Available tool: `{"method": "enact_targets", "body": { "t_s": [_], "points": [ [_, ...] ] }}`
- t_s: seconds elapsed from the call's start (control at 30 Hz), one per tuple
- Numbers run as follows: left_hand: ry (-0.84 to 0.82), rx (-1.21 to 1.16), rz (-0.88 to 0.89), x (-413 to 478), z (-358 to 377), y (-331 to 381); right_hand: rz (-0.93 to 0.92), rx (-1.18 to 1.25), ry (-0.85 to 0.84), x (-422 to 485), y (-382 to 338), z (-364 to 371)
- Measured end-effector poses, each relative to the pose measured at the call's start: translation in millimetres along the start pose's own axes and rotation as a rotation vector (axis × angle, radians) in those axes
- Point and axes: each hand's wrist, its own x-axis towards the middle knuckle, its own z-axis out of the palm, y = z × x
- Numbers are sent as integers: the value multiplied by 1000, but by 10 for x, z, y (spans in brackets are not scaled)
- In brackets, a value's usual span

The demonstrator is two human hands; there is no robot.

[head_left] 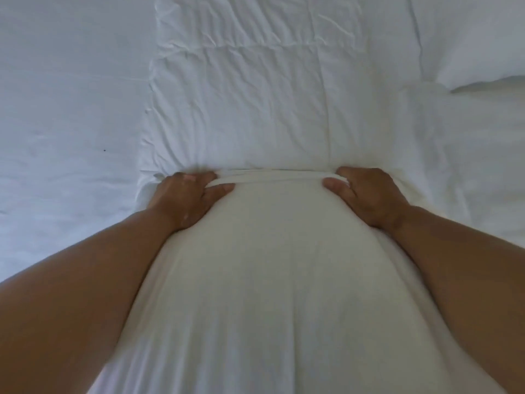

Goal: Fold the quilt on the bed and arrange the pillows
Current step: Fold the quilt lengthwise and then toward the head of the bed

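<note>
A white quilt (255, 95) lies wrinkled along the middle of the bed, running away from me. Its near part (270, 280) is lifted and folded over toward the far side, smooth and taut. My left hand (187, 197) grips the folded edge at its left end, thumb on top and fingers curled under. My right hand (369, 194) grips the same edge at its right end in the same way. The edge between my hands sits on the flat quilt. A white pillow (477, 38) lies at the upper right.
The bare white bed sheet (65, 123) spreads to the left of the quilt. More sheet shows on the right below the pillow. My forearms frame the lifted quilt part on both sides.
</note>
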Motion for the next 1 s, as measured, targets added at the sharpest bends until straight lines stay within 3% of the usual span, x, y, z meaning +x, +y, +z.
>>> {"method": "enact_targets", "body": {
  "t_s": [0.1,0.13,0.2,0.27,0.33,0.4,0.47,0.67,0.77,0.93,1.0],
  "points": [
    [-127,-64,-42,-144,-302,47,154,-54,-173,-31,-190,-319],
    [-100,-16,-52,-240,-436,77,213,-129,-129,-78,-300,-467],
    [185,126,18,-568,-656,185,223,-241,97,-327,-654,-741],
    [425,58,206,-1037,-730,405,87,-165,225,-767,-1154,-874],
    [282,63,361,-1355,-589,509,-59,-104,52,-1172,-1469,-728],
    [91,200,369,-1348,-368,376,-117,-189,-125,-1256,-1296,-510],
    [48,282,308,-1175,-178,162,-46,-254,-128,-1111,-891,-346],
    [179,232,195,-749,329,70,71,-60,84,-796,-381,213],
    [164,203,183,-712,286,95,89,66,58,-700,-376,123],
    [200,207,104,-1094,19,-24,167,-272,27,-886,-222,-303],
    [198,150,44,-1195,29,-155,215,-188,-5,-934,-136,-264]
  ]
}}
